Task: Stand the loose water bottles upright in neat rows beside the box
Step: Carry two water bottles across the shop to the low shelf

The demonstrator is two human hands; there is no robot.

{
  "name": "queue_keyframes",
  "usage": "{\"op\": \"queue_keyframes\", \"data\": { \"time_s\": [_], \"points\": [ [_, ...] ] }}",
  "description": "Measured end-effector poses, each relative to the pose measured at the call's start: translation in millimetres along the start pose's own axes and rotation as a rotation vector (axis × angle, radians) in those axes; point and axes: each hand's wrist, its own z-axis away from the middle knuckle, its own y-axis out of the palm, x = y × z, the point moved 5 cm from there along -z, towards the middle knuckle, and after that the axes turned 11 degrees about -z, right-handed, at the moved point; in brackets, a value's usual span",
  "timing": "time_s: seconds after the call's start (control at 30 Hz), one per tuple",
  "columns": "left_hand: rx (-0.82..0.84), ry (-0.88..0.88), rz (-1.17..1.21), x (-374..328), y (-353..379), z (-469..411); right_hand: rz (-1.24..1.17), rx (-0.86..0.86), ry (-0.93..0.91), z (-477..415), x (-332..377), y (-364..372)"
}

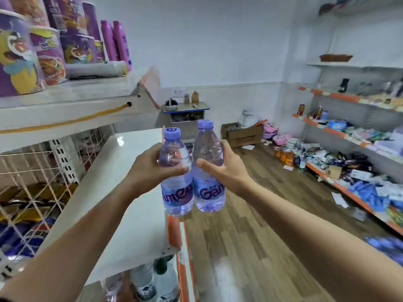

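Above the white shelf [122,192] we hold two water bottles upright and touching, our left hand [150,168] wrapped round the left bottle [175,182], our right hand [224,168] round the right bottle [208,171], bases down.

left hand [150,166]: only the thumb shows across the left bottle [176,171], fingers tucked behind it
right hand [224,168]: same deal on the right bottle [208,166], fingers mostly round the back
labels: purple lettering wraps round the curve, can't read the full word
forearms: both run off the bottom edge, 7 and 5 o'clock
lower bottles [152,284]: 6 o'clock, cut by the bottom edge, smeary
purple tubs [19,57]: 10 o'clock, chopped by the left and top edges
shelf goods [359,166]: 3 o'clock, blurry mush
blue blob [388,247]: 4 o'clock, no idea
cardboard box [242,134]: 1 o'clock, contents unclear
small table [185,105]: 12 o'clock, stuff on it too tiny to name
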Motion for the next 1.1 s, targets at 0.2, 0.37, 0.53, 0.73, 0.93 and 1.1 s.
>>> {"op": "queue_keyframes", "data": {
  "time_s": [0.2, 0.37, 0.53, 0.73, 0.93, 1.1],
  "points": [
    [0.182, 0.131, 0.085, -98.7, 114.9, -22.4, 0.05, -0.172, 0.123, 40.7, -56.2, -135.7],
    [0.317, 0.193, 0.108, -183.0, 232.8, -27.4, 0.119, -0.273, 0.24, 89.6, -106.2, -263.5],
    [0.439, 0.263, 0.097, -263.2, 348.6, -20.1, 0.236, -0.335, 0.335, 148.2, -149.1, -376.2],
    [0.669, 0.373, 0.081, -357.7, 473.9, -1.5, 0.336, -0.475, 0.443, 227.0, -192.6, -495.2],
    [0.83, 0.568, 0.004, -449.1, 595.0, 25.5, 0.374, -0.65, 0.619, 301.8, -229.3, -593.2],
    [0.965, 0.731, 0.002, -528.0, 690.8, 52.2, 0.405, -0.843, 0.721, 363.4, -255.9, -671.8]
  ]
}}
